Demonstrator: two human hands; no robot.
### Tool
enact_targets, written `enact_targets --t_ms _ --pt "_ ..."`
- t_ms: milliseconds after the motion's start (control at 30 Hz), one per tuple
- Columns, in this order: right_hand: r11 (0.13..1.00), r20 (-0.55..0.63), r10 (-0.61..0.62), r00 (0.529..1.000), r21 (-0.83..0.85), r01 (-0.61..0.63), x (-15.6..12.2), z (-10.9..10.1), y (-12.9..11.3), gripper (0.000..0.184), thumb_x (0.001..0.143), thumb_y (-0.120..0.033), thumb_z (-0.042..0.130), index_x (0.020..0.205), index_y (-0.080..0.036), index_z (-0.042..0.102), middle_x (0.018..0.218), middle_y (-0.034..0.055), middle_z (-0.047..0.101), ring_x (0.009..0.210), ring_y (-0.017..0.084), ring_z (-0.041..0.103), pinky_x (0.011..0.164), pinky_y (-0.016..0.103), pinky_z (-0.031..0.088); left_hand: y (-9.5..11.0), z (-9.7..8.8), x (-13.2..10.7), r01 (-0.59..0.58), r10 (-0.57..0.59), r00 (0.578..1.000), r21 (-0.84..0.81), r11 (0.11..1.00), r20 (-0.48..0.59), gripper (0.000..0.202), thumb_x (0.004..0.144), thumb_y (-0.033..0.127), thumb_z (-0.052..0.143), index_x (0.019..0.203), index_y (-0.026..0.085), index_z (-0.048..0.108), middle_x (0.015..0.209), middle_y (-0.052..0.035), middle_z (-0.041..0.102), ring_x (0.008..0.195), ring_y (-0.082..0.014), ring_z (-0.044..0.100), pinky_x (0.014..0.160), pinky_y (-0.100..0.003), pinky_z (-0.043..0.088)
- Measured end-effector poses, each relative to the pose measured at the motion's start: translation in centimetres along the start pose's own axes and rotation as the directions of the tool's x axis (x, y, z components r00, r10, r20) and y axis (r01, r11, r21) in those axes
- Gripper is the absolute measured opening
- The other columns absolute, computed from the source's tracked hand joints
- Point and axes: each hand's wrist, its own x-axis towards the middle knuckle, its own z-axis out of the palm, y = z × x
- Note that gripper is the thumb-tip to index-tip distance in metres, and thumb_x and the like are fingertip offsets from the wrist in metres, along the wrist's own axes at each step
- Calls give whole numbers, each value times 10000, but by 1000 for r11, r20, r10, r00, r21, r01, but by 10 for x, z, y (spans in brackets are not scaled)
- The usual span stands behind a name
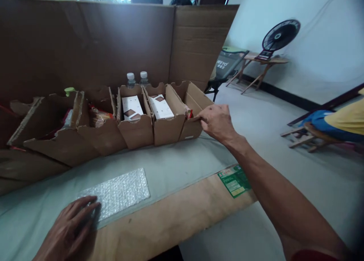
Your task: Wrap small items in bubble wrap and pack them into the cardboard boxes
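My left hand [69,225] lies with outstretched fingers on the near left corner of a flat piece of bubble wrap [125,191]. My right hand [217,122] is closed around the front right corner of the last cardboard bin [196,129] in a row. Something small and red shows inside that bin, mostly hidden by its front wall. Left of it, two bins each hold a white box with brown diamond shapes, one white box [132,106] in the nearer-to-middle bin and another white box [161,106] beside it.
Further left, a bin holds an orange-and-red packet [101,116]. Two capped bottles [144,78] stand behind the bins, before a tall cardboard panel [119,41]. A green label [234,182] is on the wooden table edge [170,215]. A fan [280,35] stands at right; a person in yellow [348,117] sits nearby.
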Motion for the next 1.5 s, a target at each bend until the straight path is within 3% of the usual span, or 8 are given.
enact_targets --t_ms 267,433,567,700,933,1133,1333,1500 --pt "937 -268 -34 963 327 124 -79 -30 -60 210 970 -271 589 1144 -269 708 1224 73 735 1177 316 635 1002 526 423 27 -41 7 42 -41 999 29 999 -20 336 967 228 518 1272 301 639 1266 -81 699 1165 -280 655 966 -446 560" --pt "588 -110 -519 847 674 447 -110 7 -174 270 995 -165 505 1148 -238 716 1333 93 697 1232 296 614 955 484 499 48 -57 16 143 -143 990 -27 989 2 274 966 190 537 1200 246 669 1248 -94 699 1207 -269 621 1018 -469 527" --pt "535 -27 -633 774 707 462 -99 36 -232 277 1024 -194 514 1219 -227 707 1400 100 662 1353 302 537 1021 499 467 45 -52 14 181 -181 982 6 983 56 241 967 201 539 1152 221 692 1222 -102 711 1166 -277 626 987 -487 526" --pt "602 70 -600 797 696 391 -86 48 -224 267 1043 -237 496 1168 -215 731 1335 92 701 1323 301 559 1049 513 439 27 -51 0 207 -202 975 -44 977 96 222 979 235 524 1092 227 714 1183 -89 718 1083 -262 646 936 -449 541" --pt "756 243 -374 895 639 142 -72 51 -229 256 939 -191 613 1180 -159 692 1397 182 632 1297 323 553 1041 507 428 -8 -32 -1 454 -435 890 165 876 -137 363 928 442 572 1103 158 714 1195 -204 664 1108 -402 580 927 -588 505" --pt "730 257 -307 916 682 53 -105 27 -230 129 931 -137 561 894 -205 664 909 42 748 840 194 678 818 331 491 6 -19 16 440 -418 894 139 887 -161 203 915 291 521 811 212 676 1026 -123 698 951 -310 602 828 -463 487" --pt "476 435 -266 860 835 -275 -177 -16 -227 398 973 -236 483 1349 -265 611 822 1 733 697 180 677 668 300 515 21 -14 58 329 -332 943 94 940 18 145 852 135 523 815 200 647 817 -68 670 785 -234 602 745 -363 450" --pt "191 558 -389 733 827 -528 -227 -43 -257 297 962 -288 490 1053 -241 769 885 47 775 781 206 721 749 343 566 29 -3 95 191 -197 971 55 980 135 171 895 140 542 942 181 701 1035 -115 703 990 -264 601 928 -429 450"
